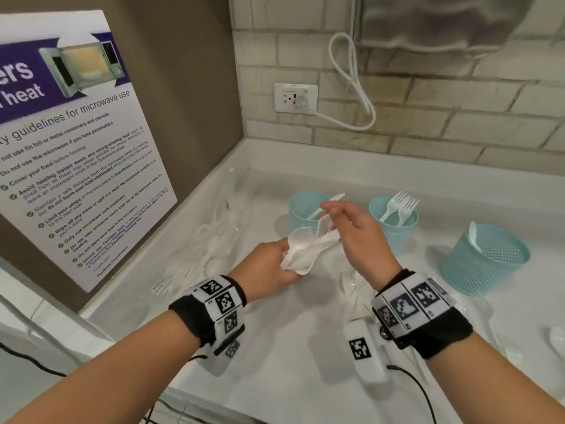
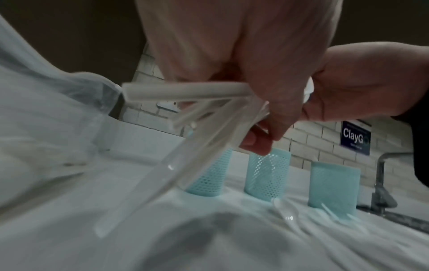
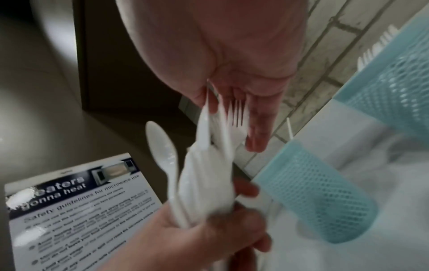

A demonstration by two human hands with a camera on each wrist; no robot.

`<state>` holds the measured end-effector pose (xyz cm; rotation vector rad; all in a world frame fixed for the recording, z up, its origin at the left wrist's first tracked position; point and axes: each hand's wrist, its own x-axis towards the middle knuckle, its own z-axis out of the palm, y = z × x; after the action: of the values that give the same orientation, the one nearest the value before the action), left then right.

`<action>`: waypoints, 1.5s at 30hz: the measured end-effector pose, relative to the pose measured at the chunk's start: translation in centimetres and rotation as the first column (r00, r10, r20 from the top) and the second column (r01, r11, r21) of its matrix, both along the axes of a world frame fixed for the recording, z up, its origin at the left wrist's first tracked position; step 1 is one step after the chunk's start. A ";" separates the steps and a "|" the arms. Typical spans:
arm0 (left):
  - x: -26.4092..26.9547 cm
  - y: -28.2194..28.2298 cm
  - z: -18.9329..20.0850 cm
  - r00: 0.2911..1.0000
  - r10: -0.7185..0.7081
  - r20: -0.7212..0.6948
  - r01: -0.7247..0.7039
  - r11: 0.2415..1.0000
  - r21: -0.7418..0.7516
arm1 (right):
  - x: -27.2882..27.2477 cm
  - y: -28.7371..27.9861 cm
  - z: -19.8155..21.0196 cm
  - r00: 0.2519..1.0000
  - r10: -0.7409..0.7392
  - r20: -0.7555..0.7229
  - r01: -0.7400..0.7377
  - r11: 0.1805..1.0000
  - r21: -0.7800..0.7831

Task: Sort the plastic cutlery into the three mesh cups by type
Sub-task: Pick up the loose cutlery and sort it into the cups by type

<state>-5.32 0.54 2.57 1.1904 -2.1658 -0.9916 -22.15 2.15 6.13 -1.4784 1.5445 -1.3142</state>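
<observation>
A bundle of white plastic cutlery [image 1: 305,250] with a napkin is gripped low by my left hand [image 1: 287,255], above the white counter [image 1: 290,347]. Its spoon [image 3: 162,144] sticks out to one side. My right hand [image 1: 330,218] pinches the bundle's top, with the fork tines [image 3: 236,113] and the knife tip [image 3: 204,126] between thumb and fingers. A clear wrapper [image 2: 185,146] hangs off the handles. Behind stand three blue mesh cups: the left cup [image 1: 301,223] holds a knife, the middle cup [image 1: 394,234] two forks, the right cup [image 1: 486,264] a spoon.
Several wrapped cutlery packs [image 1: 214,240] lie in a heap at the counter's left, against the wall with the microwave poster [image 1: 76,148]. More loose cutlery [image 1: 351,286] lies under my right wrist. A socket with a white cord [image 1: 295,97] is on the brick wall; a faucet [image 2: 383,183] stands far right.
</observation>
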 end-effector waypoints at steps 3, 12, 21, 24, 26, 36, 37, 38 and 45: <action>-1.8 -0.4 0.1 0.993 0.021 -0.116 -0.010 0.995 0.095 | 1.2 0.1 1.7 0.983 0.091 0.162 -0.077 0.993 -0.090; -4.2 -2.7 0.1 0.873 0.162 -0.459 -0.065 0.973 0.220 | 1.8 -2.7 2.0 0.947 0.129 -0.294 -0.198 0.955 -0.220; -3.3 -4.3 -4.1 0.939 0.091 -0.332 0.032 0.937 0.347 | 1.1 -2.8 -0.8 0.944 0.315 -0.098 -0.314 0.949 0.019; -3.1 -4.3 -3.8 0.900 0.084 -0.429 0.087 0.927 0.366 | 0.3 -3.0 -0.8 0.962 0.271 -0.024 -0.270 0.963 0.006; -3.2 -4.4 -3.9 0.880 0.093 -0.466 0.103 0.920 0.377 | 0.1 -3.0 -0.8 0.974 0.225 0.029 -0.226 0.974 0.022; -2.9 -4.4 -4.2 0.873 0.038 -0.486 0.188 0.893 0.408 | -0.1 -2.8 -1.9 0.994 0.029 -0.105 -0.036 0.998 -0.060; -2.9 -4.3 -3.9 0.867 0.039 -0.496 0.196 0.889 0.413 | -0.2 -2.9 -1.8 0.995 0.008 -0.098 -0.015 0.997 -0.074; -2.8 -4.2 -3.7 0.868 0.035 -0.496 0.199 0.889 0.412 | -0.2 -2.9 -1.7 0.996 0.002 -0.085 -0.009 0.997 -0.083; -2.5 -3.6 -2.1 0.876 0.026 -0.481 0.151 0.934 0.325 | -0.5 -3.3 -0.7 0.994 0.025 0.106 -0.016 0.996 -0.090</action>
<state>-7.84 -3.05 0.47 0.8909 -1.6815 -1.5701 -22.65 -1.15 5.48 -1.4494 1.4156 -1.4432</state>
